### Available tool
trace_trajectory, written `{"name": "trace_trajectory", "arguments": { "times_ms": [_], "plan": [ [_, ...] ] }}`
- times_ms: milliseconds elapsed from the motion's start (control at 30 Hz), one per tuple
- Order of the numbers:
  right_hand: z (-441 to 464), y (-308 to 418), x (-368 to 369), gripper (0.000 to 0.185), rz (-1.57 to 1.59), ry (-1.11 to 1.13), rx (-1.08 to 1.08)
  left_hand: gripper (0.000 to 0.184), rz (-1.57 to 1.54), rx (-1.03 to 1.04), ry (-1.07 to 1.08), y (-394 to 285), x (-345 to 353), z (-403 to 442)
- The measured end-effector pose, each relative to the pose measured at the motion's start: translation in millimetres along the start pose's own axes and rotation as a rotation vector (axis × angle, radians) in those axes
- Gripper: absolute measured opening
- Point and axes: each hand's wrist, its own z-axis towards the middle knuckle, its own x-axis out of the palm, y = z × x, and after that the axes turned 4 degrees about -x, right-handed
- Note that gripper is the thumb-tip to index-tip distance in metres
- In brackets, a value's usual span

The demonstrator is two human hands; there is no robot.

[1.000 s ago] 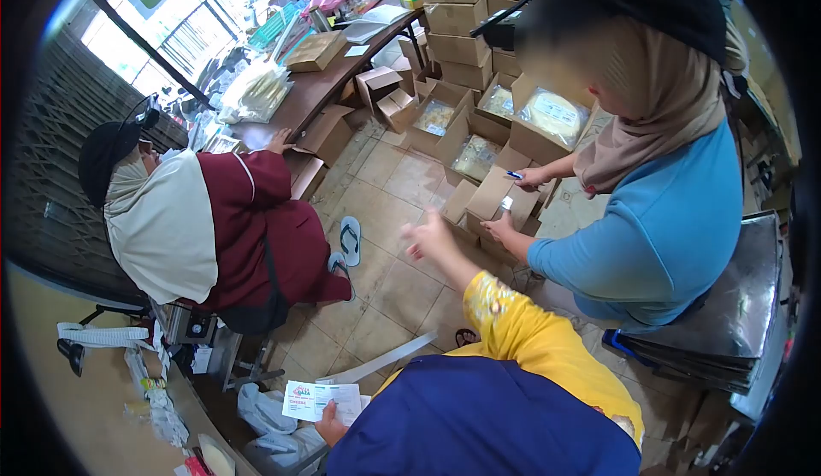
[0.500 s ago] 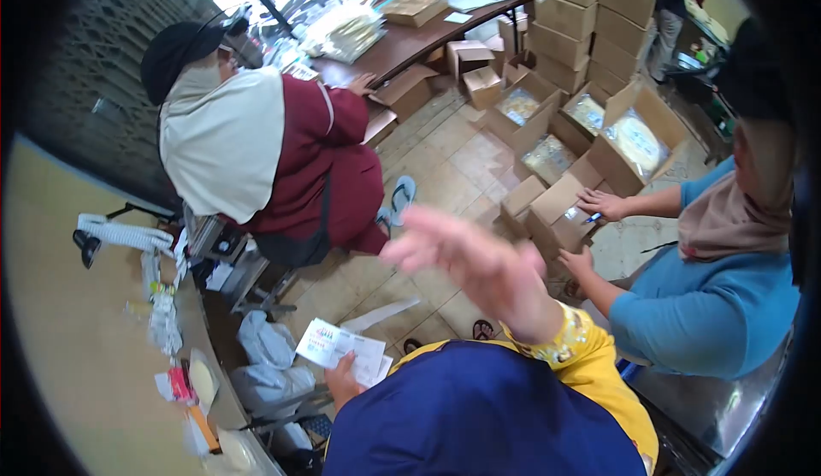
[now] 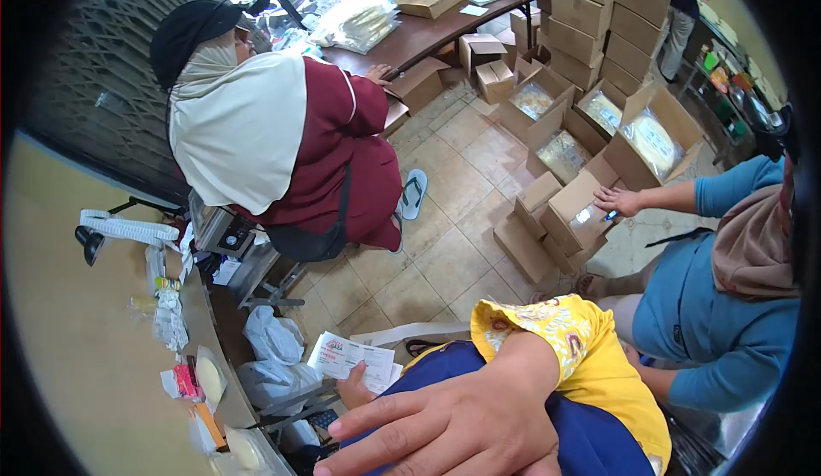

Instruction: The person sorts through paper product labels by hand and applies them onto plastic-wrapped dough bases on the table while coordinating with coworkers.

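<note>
My left hand (image 3: 357,388) is closed round several white printed paper slips (image 3: 353,360), held low at my left side with the thumb on top. A long white paper strip (image 3: 415,332) extends to the right behind the slips. Close to the camera, my right hand (image 3: 466,425) is open, back side up, fingers apart, with nothing visible in it. It is in front of my dark blue garment (image 3: 462,363), below a yellow patterned sleeve (image 3: 547,326). Part of that hand is cut off by the lower edge of the view.
A person in maroon (image 3: 329,134) stands left of centre by a brown table (image 3: 428,35). On the right, a person in blue (image 3: 710,296) rests a hand on a cardboard box (image 3: 573,206). Open boxes hold packed goods (image 3: 650,142); plastic bags (image 3: 274,352) lie at lower left.
My right hand has come down from a raised position ahead to in front of my body. The person in blue has lowered one hand from the box. My left hand still holds the slips.
</note>
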Motion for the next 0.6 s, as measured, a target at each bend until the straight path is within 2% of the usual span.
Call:
{"name": "trace_trajectory", "arguments": {
  "times_ms": [267, 367, 467, 600],
  "plan": [
    [0.8, -28.6, 14.8, 0.065, -0.097, -0.132, -0.115, 0.032, 0.026, -0.018, 0.030, -28.5, -27.1, 26.7],
    [0.4, -40.6, 26.1, 0.062, -0.101, -0.113, -0.107, 0.031, 0.033, -0.024, 0.061, -43.8, -39.2, 43.6],
    [2.9, -53.4, 29.8, 0.059, 0.012, -0.014, -0.013, 0.031, 0.027, -0.025, 0.078, -61.5, -55.6, 57.2],
    [-20.8, -75.7, 29.2, 0.043, 0.172, 0.286, 0.216, 0.031, 0.005, -0.026, 0.072, -81.9, -83.3, 71.8]
  ]
}}
